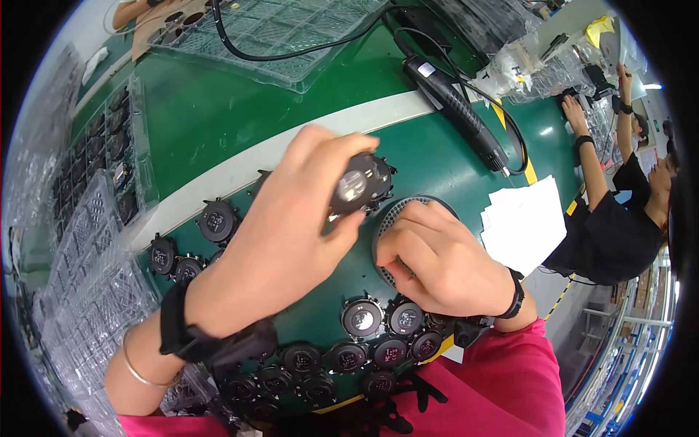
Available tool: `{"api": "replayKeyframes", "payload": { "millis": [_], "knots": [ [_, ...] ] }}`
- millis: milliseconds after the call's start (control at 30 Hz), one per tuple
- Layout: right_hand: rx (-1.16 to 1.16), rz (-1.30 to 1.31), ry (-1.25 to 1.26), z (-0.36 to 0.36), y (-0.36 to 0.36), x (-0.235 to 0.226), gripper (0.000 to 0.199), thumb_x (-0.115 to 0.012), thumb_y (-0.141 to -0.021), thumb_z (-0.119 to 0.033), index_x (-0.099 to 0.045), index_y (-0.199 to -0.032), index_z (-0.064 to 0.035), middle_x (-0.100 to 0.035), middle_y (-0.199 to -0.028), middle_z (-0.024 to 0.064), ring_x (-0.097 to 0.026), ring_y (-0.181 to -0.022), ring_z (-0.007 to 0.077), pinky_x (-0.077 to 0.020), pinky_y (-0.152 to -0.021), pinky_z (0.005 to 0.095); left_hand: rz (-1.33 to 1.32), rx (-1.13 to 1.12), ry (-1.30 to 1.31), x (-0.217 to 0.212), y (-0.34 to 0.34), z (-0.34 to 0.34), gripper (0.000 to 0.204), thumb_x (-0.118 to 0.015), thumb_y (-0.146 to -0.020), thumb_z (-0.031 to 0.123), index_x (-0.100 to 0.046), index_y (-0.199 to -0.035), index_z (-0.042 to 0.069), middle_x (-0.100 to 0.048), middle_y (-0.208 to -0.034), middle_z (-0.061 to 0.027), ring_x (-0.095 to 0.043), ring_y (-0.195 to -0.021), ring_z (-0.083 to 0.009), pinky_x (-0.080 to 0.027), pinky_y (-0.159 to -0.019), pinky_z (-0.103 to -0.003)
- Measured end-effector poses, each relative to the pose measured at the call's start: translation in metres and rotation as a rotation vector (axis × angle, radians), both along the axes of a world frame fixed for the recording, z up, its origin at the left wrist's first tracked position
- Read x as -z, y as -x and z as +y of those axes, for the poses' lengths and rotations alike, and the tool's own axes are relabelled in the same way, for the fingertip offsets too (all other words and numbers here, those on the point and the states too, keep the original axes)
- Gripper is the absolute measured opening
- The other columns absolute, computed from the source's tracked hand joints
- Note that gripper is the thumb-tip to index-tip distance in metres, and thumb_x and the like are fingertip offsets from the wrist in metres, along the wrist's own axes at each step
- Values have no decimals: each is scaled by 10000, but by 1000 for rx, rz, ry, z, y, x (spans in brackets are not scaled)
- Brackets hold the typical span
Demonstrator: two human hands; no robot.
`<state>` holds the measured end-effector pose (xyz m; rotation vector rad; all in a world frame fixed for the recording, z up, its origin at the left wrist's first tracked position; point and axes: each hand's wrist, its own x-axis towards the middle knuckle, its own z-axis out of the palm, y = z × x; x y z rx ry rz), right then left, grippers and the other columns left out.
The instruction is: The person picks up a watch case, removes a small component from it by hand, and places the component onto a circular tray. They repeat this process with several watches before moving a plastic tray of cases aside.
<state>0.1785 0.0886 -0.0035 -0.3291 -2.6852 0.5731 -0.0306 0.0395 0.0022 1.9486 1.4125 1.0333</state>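
Note:
My left hand (284,226) grips a round black watch body (355,188) between thumb and fingers, above the green table. A shiny round patch shows on the watch's face-up side. Just right of it, my right hand (451,255) is closed in a pinch over a round grey dish (386,220) dotted with small holes. Whatever lies between those fingertips is hidden. Several black watch bodies, such as one with a bright round centre (362,317), lie close to my right wrist and in front of me. Others, including one (217,221), sit left of my left hand.
A black electric screwdriver (455,105) with a cable lies beyond my right hand. White paper sheets (526,226) rest at the right. Clear plastic trays (291,62) stand at the back, and a filled tray (98,149) at the left. A co-worker (619,218) is at the right.

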Motion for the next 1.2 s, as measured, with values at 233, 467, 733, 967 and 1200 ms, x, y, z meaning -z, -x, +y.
{"api": "replayKeyframes", "payload": {
  "millis": [233,467,733,967,1200],
  "knots": [
    [40,-27,12,5,0,-3,267,-687,-679,37,-558,-903,-32,-575,-828,78,-535,-758,277,-406,-669,372,232,60,71,5,-12,19,651,-686,-733,-31,-453,-1337,27,-436,-1171,-122,-583,-867,-255,-494,-705,-319],
    [-66,-40,60,-10,5,14,279,-690,-653,31,-570,-899,-25,-579,-843,83,-529,-757,267,-394,-662,359,279,64,135,-12,-1,-7,656,-692,-742,22,-428,-1343,32,-428,-1183,-141,-594,-865,-312,-503,-701,-382],
    [-31,-108,-23,-18,9,15,301,-680,-608,43,-584,-885,-26,-577,-844,88,-521,-753,270,-390,-654,353,555,616,184,-23,-2,-52,359,-658,-754,119,-589,-1101,53,-527,-1039,-125,-582,-829,-254,-496,-729,-320],
    [51,-69,109,9,-6,-10,324,-676,-611,77,-589,-907,-21,-580,-837,107,-547,-790,291,-434,-693,378,455,575,-44,16,-15,-58,306,-645,-754,94,-611,-1055,53,-539,-1000,-110,-567,-949,-240,-494,-765,-309],
    [17,68,295,3,-5,-10,344,-711,-666,96,-595,-976,4,-625,-903,126,-616,-815,306,-497,-719,374,-66,287,219,22,-8,-50,479,-716,-672,-52,-574,-1122,34,-473,-1120,-125,-546,-1021,-273,-512,-781,-316]
  ]
}}
